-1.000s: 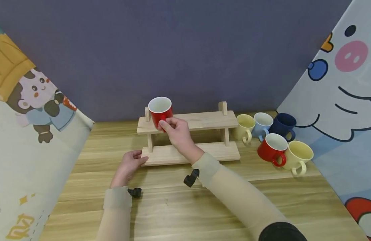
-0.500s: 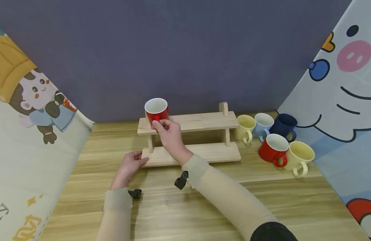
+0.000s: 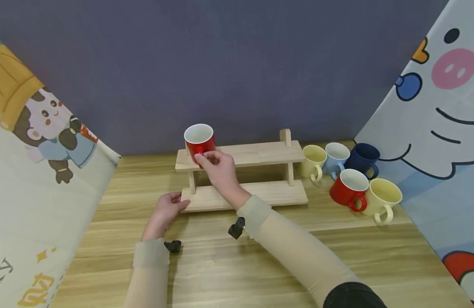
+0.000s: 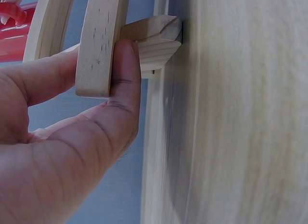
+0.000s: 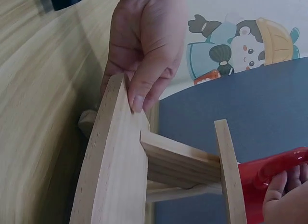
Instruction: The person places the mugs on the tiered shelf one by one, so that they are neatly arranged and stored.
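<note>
A red mug (image 3: 204, 146) with a white inside stands upright at the left end of the top board of a two-tier wooden rack (image 3: 260, 155). My right hand (image 3: 221, 173) pinches its handle between thumb and fingers; in the right wrist view the handle (image 5: 284, 166) shows at the lower right. My left hand (image 3: 167, 211) grips the left end of the rack's lower board (image 3: 244, 196). Close up in the left wrist view, thumb and fingers (image 4: 126, 84) lie on both faces of that board (image 4: 96, 50).
Right of the rack, several mugs cluster on the wooden table (image 3: 206, 273): a yellow mug (image 3: 313, 160), a light blue mug (image 3: 335, 158), a navy mug (image 3: 361, 158), another red mug (image 3: 344, 188) and another yellow mug (image 3: 383, 196). A dark wall panel (image 3: 237, 68) rises behind.
The red mug in my right hand has moved slightly left, to the end of the top board, and then stayed nearly still. My left hand keeps its grip on the lower board.
</note>
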{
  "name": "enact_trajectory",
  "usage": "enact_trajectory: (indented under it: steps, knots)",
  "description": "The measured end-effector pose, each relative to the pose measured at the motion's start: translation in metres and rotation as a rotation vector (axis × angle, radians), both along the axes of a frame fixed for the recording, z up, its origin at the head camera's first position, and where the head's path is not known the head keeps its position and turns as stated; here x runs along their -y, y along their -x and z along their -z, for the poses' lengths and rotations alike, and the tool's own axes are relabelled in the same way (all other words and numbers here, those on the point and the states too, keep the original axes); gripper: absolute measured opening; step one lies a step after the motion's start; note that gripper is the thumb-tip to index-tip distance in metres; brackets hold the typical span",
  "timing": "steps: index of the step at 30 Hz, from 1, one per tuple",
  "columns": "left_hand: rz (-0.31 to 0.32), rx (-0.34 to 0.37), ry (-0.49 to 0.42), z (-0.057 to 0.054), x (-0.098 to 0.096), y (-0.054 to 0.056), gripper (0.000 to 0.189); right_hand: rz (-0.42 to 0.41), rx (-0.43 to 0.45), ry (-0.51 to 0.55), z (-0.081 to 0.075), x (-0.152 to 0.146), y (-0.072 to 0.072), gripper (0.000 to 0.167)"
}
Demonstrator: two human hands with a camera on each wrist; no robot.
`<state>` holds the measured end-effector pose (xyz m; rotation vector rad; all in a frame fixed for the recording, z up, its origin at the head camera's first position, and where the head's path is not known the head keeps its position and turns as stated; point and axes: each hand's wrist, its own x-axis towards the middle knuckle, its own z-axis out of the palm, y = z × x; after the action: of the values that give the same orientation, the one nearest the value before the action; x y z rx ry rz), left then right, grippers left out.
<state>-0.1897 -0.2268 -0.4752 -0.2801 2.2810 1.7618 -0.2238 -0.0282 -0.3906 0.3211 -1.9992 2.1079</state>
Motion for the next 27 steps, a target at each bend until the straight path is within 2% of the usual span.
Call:
enact_trajectory:
  steps: [7,17,24,27]
  knots:
    - [-0.019,-0.007,-0.007,0.001,0.000,0.000,0.056,-0.023,-0.015,-0.008,0.001,-0.016,-0.006,0.018]
    - [-0.030,-0.008,-0.017,0.001,0.000,-0.001,0.055,-0.049,-0.033,-0.087,0.002,-0.057,-0.012,0.025]
    - [-0.019,-0.003,-0.030,0.002,-0.002,0.001,0.055,-0.036,0.021,-0.079,0.000,-0.098,-0.017,0.033]
    - [-0.033,-0.002,-0.030,0.002,-0.002,0.001,0.054,-0.017,0.038,-0.086,-0.002,-0.116,-0.021,0.036]
